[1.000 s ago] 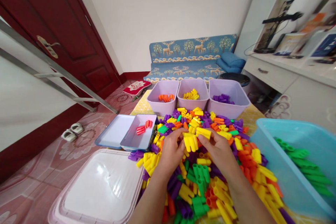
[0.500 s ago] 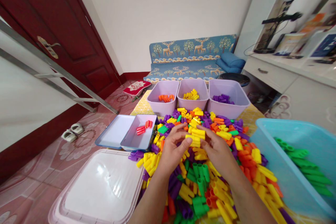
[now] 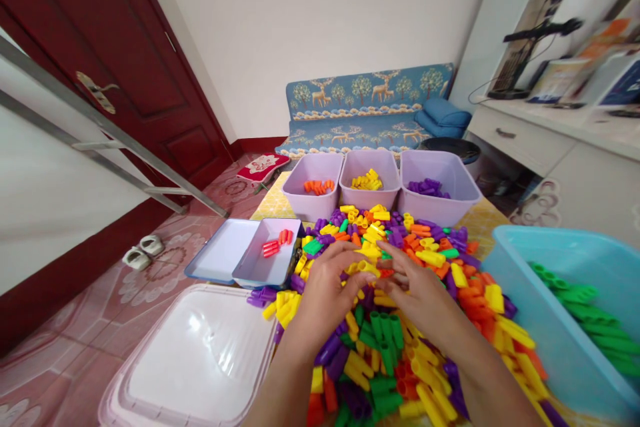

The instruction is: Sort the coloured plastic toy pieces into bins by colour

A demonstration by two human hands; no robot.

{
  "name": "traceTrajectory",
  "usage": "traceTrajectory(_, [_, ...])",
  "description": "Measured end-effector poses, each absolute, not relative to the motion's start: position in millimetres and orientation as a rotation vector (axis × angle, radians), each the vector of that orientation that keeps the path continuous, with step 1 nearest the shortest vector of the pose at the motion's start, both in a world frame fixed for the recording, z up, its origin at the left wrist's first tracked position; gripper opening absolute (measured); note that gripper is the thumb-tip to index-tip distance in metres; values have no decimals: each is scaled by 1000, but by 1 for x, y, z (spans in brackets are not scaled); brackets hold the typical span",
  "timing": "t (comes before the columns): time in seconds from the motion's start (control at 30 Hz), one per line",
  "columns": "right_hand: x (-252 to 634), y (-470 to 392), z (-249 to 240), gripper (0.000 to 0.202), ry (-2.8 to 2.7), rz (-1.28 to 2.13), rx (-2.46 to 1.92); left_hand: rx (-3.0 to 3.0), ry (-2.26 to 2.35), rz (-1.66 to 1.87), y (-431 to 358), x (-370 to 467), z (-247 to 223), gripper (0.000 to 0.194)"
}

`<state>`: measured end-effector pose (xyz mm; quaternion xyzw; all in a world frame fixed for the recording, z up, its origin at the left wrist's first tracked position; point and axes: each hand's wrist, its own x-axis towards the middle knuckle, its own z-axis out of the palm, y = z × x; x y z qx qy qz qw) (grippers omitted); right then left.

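My left hand (image 3: 330,290) is closed around a yellow tube-shaped plastic piece (image 3: 369,267), pinched between thumb and fingers above the pile. Beside it, my right hand (image 3: 420,290) has its fingers bent and apart, with no piece visibly gripped. Beneath both hands spreads a heap of joined plastic tubes in yellow, purple, green and orange. Green tubes (image 3: 385,337) lie just below the hands, and orange ones (image 3: 475,310) lie right of my right hand. The hands and forearms hide part of the heap.
Three lilac bins at the back hold orange (image 3: 319,187), yellow (image 3: 367,180) and purple pieces (image 3: 427,188). A blue tub (image 3: 520,293) at right contains green pieces. On the left are a small box (image 3: 250,273) with red pieces and a clear-rimmed lid (image 3: 200,353).
Yellow pieces were between both hands earlier. Now the right hand's fingers are apart from them, while the left keeps a yellow piece. The view has shifted slightly.
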<state>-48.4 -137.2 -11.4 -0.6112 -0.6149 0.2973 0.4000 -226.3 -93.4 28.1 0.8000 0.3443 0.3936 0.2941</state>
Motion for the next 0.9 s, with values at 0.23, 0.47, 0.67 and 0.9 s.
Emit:
traceTrajectory(0.23, [-39, -139, -4, 48, -1450, 739, -1533, 2387, 1083, 1581, -22, -250, 97, 19])
traceTrajectory(0.47, [-37, -138, 2, 43, -1366, 628, -1511, 2371, 1444, 1352, 39, -234, 60, 45])
traceTrajectory(0.67, [-32, -136, -3, 36, -1449, 528, -1656, 2382, 1337, 880, -38, -242, 20, 32])
traceTrajectory(0.9, [-35, -135, -12, 33, -1721, 363, -1792, 2378, 1493, 669, -77, -256, -11, 38])
